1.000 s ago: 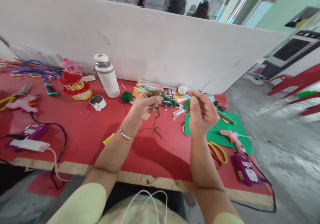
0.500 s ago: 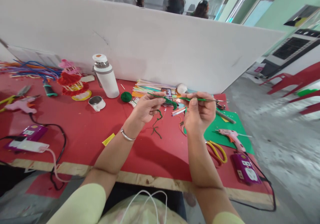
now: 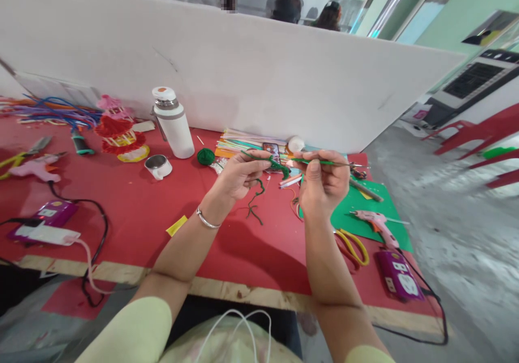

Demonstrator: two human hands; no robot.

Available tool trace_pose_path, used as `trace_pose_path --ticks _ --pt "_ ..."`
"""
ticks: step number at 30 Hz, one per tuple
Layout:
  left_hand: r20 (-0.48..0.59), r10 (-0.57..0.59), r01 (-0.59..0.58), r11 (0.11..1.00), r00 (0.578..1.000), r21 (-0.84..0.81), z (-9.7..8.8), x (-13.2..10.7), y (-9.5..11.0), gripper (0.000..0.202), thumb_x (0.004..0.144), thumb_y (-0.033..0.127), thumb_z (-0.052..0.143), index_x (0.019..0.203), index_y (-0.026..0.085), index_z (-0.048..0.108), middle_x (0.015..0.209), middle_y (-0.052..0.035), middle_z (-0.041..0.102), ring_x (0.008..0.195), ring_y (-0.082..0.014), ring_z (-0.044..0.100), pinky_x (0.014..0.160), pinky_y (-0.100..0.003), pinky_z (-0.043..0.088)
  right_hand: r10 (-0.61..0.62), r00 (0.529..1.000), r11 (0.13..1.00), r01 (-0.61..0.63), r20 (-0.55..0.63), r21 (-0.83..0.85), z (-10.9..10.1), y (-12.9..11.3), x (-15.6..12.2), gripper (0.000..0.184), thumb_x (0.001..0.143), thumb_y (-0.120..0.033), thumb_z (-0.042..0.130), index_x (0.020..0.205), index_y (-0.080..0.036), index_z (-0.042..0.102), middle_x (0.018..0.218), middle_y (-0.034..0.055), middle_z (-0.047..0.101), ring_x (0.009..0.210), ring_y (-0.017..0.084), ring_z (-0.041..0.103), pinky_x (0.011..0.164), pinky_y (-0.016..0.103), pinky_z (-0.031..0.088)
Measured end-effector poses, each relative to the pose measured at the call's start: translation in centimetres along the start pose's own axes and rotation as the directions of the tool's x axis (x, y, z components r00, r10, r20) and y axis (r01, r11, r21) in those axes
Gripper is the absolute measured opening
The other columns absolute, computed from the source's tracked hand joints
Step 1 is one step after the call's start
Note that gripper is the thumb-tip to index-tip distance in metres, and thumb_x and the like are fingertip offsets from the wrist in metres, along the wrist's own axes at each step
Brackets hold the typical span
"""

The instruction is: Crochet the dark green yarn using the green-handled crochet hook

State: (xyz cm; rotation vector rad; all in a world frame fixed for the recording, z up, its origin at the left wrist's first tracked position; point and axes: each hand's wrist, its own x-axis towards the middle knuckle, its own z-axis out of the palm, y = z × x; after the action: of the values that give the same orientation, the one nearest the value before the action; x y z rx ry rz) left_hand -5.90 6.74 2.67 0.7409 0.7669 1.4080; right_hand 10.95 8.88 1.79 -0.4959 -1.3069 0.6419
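My left hand is closed in a pinch on a strand of green yarn, whose loose tail hangs down onto the red table. My right hand is closed round a thin green-handled crochet hook that lies level, its metal tip pointing right. The hands are close together above the table's middle. A small ball of green yarn rests on the table just left of my left hand.
A white flask and its steel cup stand at the left. A pink glue gun, yellow scissors and a purple power strip lie at the right on and beside green paper. A white partition backs the table.
My right hand turned the crochet hook level and drew closer to the left hand, then held nearly still. The yarn tail hangs a little lower.
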Motion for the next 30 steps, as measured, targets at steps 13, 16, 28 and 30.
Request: trace_pose_path --ticks 13,16,28,30 --pt "0.015 0.127 -0.128 0.986 0.992 0.109 0.3 -0.1 -0.1 0.03 0.057 0.032 0.098 0.076 0.02 0.079 0.05 0.0081 0.041 0.041 -0.002 0.024 0.04 -0.023 0.009 0.133 0.985 0.989 -0.139 0.106 0.054 -0.4 0.0 0.4 0.026 0.095 -0.052 0.066 0.094 -0.026 0.064 0.099 0.0061 0.074 0.097 0.024 0.076 0.069 0.036 0.064" --pt "0.052 0.161 -0.167 0.972 0.986 0.163 0.0 -0.1 -0.2 0.027 0.057 0.032 0.099 0.074 0.02 0.081 0.049 0.0067 0.043 0.041 -0.0026 0.025 0.04 -0.024 0.009 0.296 0.942 0.955 -0.296 0.155 -0.024 -0.5 0.0 0.7 0.044 0.097 -0.059 0.06 0.075 -0.022 0.065 0.097 0.0071 0.077 0.078 0.017 0.071 0.05 0.025 0.05" --pt "0.073 0.133 -0.145 0.969 0.988 0.201 -0.2 -0.4 0.7 0.03 0.061 0.039 0.099 0.08 0.022 0.083 0.051 0.0063 0.042 0.042 -0.0022 0.024 0.041 -0.024 0.009 0.35 0.909 0.924 -0.374 0.225 0.075 -1.5 -0.2 1.3 0.047 0.094 -0.069 0.061 0.086 -0.024 0.072 0.091 0.006 0.075 0.064 0.015 0.069 0.043 0.027 0.05" --pt "0.063 0.162 -0.172 0.961 0.985 0.217 -0.2 -0.3 0.6 0.03 0.061 0.042 0.098 0.077 0.022 0.082 0.051 0.0059 0.043 0.042 -0.0026 0.024 0.041 -0.024 0.011 0.372 0.88 0.916 -0.4 0.294 0.037 -1.7 -0.1 1.3 0.038 0.091 -0.062 0.071 0.092 -0.025 0.073 0.082 0.0027 0.074 0.056 0.013 0.064 0.04 0.025 0.044"
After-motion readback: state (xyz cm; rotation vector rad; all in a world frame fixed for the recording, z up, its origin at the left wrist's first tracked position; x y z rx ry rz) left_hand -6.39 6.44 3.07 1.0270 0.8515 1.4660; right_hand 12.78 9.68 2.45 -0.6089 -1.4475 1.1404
